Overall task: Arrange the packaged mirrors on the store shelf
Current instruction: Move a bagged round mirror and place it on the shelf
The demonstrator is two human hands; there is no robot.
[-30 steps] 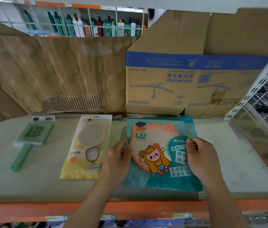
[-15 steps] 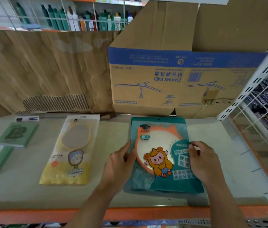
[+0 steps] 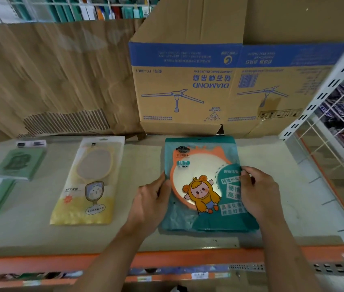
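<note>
The right hand [image 3: 259, 197] has its fingers curled over the right edge of the teal packaged mirror [image 3: 200, 186], clasping it about halfway along. The left hand [image 3: 150, 203] lies against the opposite edge with fingers nearly straight and the thumb tip on the pack's face; whether any finger reaches underneath cannot be told. The pack lies flat on the pale shelf [image 3: 289, 186], right of centre. Its long axis runs near to far, the header with the hanging hole at the far end and the print upright towards the person. The far end comes close to a cardboard box [image 3: 188, 98] printed upside down with blue lettering and ceiling-fan drawings, standing at the back of the shelf. The near end stops short of the orange front edge [image 3: 167, 258]. Well apart to the left, a yellow packaged mirror [image 3: 88, 182] lies flat along the same near-to-far line, header far and leaning slightly right. Farther left lies a green hand mirror [image 3: 17, 165], head far and handle pointing near, with a small white tag [image 3: 30, 143] just beyond it. A creased brown cardboard sheet [image 3: 51, 70] lines the back wall on the left, its torn lower edge showing corrugation. A white slotted upright [image 3: 325, 81] and a wire grid [image 3: 335, 133] close the right side, with dark packaged goods beyond. Bottles [image 3: 95, 9] stand on another shelf above the cardboard.
</note>
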